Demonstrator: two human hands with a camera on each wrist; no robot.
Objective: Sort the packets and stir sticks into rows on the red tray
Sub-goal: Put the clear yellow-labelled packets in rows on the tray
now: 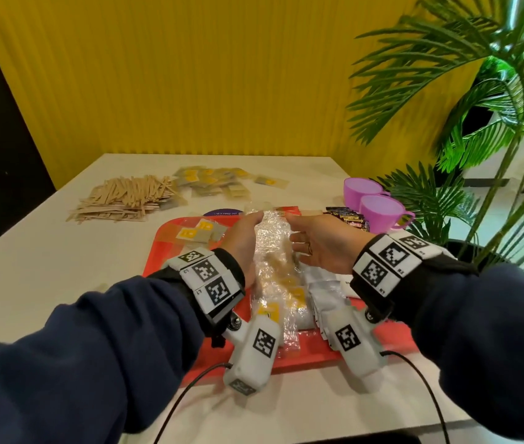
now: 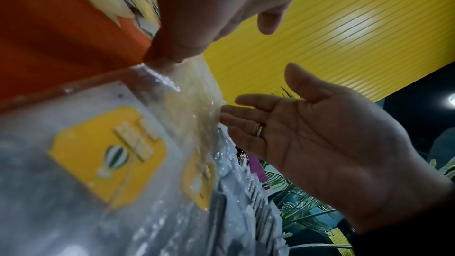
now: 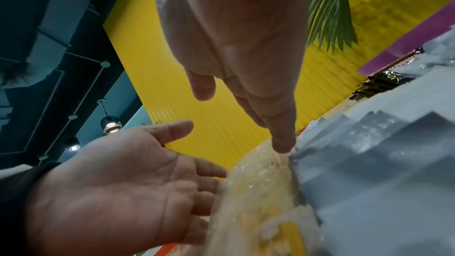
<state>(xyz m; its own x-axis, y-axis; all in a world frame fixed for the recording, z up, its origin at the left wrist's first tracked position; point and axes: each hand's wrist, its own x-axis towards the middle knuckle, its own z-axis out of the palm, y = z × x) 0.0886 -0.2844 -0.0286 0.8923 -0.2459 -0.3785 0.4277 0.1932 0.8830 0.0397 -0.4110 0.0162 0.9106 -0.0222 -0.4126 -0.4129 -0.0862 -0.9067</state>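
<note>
From the head view, I have my left hand [image 1: 244, 236] and right hand [image 1: 321, 243] flanking a long row of clear-wrapped, yellow-labelled packets [image 1: 275, 267] on the red plastic tray [image 1: 315, 352], squaring it; wooden stir sticks [image 1: 123, 198] wait on the white surface [image 1: 46, 257]. The left wrist view shows my straight fingers [image 2: 169, 54] pressing the row's edge. The right wrist view shows mine [image 3: 280, 139] extended, touching its other side. Next, I judge, fetch sticks.

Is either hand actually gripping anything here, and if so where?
Neither grips. The left hand and right hand lie flat, fingers straight, against opposite long sides of the row of yellow-label packets on the red tray.
</note>
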